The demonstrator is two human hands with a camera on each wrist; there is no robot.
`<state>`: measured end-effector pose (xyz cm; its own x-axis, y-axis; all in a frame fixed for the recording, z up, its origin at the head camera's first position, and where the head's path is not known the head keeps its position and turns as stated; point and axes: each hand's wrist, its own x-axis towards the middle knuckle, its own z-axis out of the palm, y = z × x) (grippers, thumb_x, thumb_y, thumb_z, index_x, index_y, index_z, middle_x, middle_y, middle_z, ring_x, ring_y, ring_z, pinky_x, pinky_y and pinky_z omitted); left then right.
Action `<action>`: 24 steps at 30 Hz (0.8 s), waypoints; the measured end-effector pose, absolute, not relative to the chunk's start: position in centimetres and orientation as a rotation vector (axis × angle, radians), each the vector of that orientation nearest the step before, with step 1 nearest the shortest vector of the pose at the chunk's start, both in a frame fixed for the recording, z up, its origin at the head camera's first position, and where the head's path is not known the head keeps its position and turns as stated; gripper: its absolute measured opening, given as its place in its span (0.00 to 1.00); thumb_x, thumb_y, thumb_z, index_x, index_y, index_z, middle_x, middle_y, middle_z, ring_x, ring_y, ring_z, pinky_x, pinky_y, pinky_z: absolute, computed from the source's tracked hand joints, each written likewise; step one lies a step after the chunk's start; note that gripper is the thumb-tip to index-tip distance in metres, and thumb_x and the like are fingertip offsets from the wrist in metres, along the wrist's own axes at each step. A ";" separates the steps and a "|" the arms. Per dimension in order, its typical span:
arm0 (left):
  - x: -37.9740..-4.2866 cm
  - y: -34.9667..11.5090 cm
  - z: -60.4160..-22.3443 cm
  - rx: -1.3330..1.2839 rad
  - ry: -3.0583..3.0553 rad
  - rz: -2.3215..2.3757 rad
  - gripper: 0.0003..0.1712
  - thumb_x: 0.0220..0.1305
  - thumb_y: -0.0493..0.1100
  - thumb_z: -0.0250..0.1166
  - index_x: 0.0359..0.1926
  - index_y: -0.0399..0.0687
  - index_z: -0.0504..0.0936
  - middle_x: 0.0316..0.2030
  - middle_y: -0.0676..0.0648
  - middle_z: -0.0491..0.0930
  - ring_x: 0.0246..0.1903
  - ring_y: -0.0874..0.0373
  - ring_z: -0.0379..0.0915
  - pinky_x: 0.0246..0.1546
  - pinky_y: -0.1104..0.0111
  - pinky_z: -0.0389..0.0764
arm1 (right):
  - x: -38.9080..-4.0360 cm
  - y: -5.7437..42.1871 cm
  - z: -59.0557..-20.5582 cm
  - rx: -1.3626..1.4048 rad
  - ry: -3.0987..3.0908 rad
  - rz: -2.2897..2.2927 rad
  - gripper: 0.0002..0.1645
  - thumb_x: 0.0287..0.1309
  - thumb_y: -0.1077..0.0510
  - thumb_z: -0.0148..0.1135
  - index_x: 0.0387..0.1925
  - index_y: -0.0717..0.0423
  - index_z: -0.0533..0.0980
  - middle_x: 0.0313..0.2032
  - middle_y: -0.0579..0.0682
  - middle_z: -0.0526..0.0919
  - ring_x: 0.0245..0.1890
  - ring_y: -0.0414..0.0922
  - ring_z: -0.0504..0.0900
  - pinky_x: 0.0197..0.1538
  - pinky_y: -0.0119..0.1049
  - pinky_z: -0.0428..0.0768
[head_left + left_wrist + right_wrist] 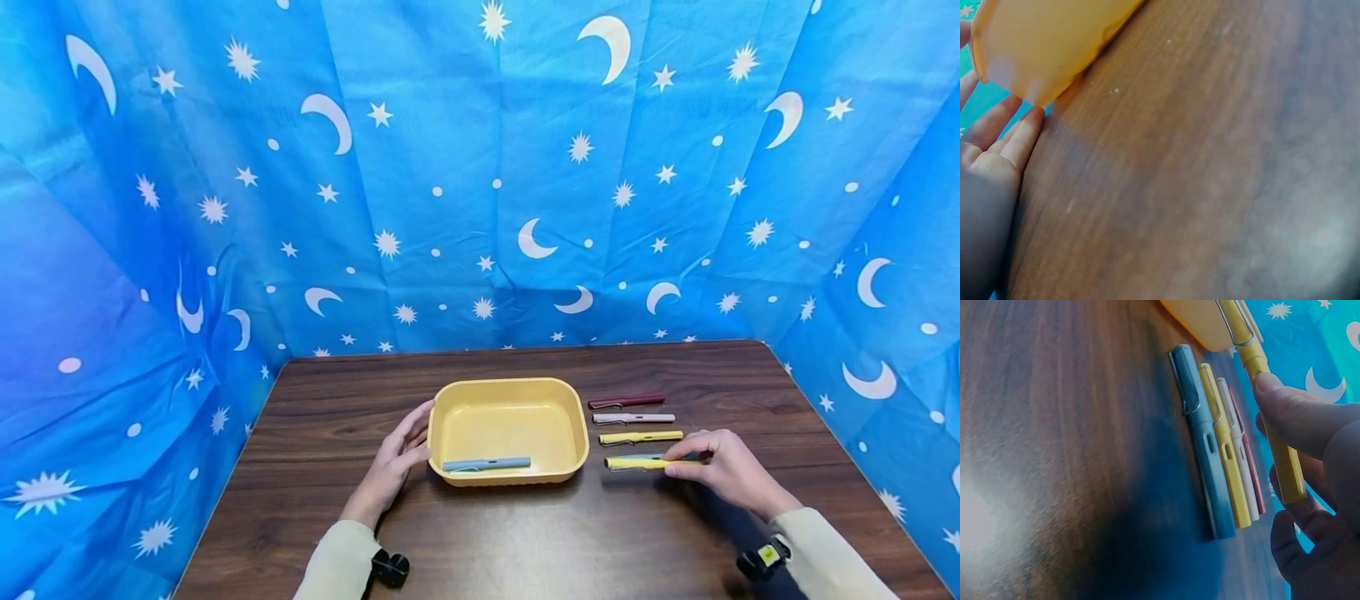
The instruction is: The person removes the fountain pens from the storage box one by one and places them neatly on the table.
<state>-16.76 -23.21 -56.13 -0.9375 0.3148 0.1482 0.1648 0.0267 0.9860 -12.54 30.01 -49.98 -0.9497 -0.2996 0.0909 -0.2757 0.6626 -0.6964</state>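
Note:
My right hand point(723, 467) pinches a yellow fountain pen point(1285, 465) between thumb and fingers, raised above the table. Below it a blue-grey fountain pen point(1200, 437) lies on the wood, mostly covered by the held pen in the head view. My left hand point(397, 458) is at the left side of a yellow tray point(510, 385), its fairly straight fingers point(1025, 134) touching the outer wall. Inside the tray, along the front wall, lies another blue-grey fountain pen point(487, 463).
Right of the tray lie a maroon pen point(626, 402), a pale pinkish pen point(633, 418) and a second yellow pen point(641, 437), roughly parallel. They rest on a dark wooden table point(337, 400). A blue cloth point(450, 167) with moons and stars hangs behind and at both sides.

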 end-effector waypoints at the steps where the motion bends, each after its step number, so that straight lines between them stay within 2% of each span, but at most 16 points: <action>1: -16.8 -23.2 -56.1 0.509 2.166 2.057 0.41 0.73 0.32 0.59 0.82 0.43 0.56 0.78 0.33 0.61 0.76 0.36 0.58 0.67 0.77 0.68 | -12.5 30.1 -50.1 -0.497 2.843 -1.171 0.07 0.56 0.54 0.79 0.34 0.36 0.90 0.35 0.33 0.89 0.37 0.34 0.83 0.40 0.32 0.83; 14: -16.8 -23.2 -56.3 0.484 2.145 2.069 0.41 0.73 0.34 0.60 0.82 0.48 0.58 0.79 0.35 0.60 0.77 0.35 0.56 0.67 0.77 0.70 | -12.0 30.5 -51.3 -0.570 2.849 -1.102 0.04 0.58 0.49 0.78 0.35 0.34 0.90 0.36 0.31 0.89 0.40 0.33 0.83 0.43 0.34 0.83; 20: -16.7 -23.2 -56.3 0.501 2.125 2.078 0.40 0.73 0.33 0.59 0.83 0.47 0.57 0.79 0.34 0.59 0.77 0.35 0.56 0.67 0.76 0.70 | -11.7 30.6 -51.9 -0.642 2.899 -1.075 0.06 0.57 0.52 0.79 0.35 0.35 0.90 0.35 0.29 0.89 0.40 0.32 0.84 0.43 0.34 0.83; 24: -16.7 -23.2 -56.3 0.490 2.142 2.065 0.40 0.73 0.35 0.59 0.83 0.51 0.58 0.79 0.37 0.59 0.78 0.38 0.55 0.67 0.77 0.69 | -11.6 30.4 -52.2 -0.691 2.928 -1.084 0.06 0.56 0.53 0.80 0.34 0.37 0.90 0.34 0.31 0.90 0.39 0.32 0.84 0.42 0.34 0.83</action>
<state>-16.71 -23.19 -56.28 -0.9395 0.3159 0.1325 0.1440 0.0131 0.9895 -11.65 30.43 -52.15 -0.9052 -0.3764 0.1974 -0.4142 0.6771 -0.6083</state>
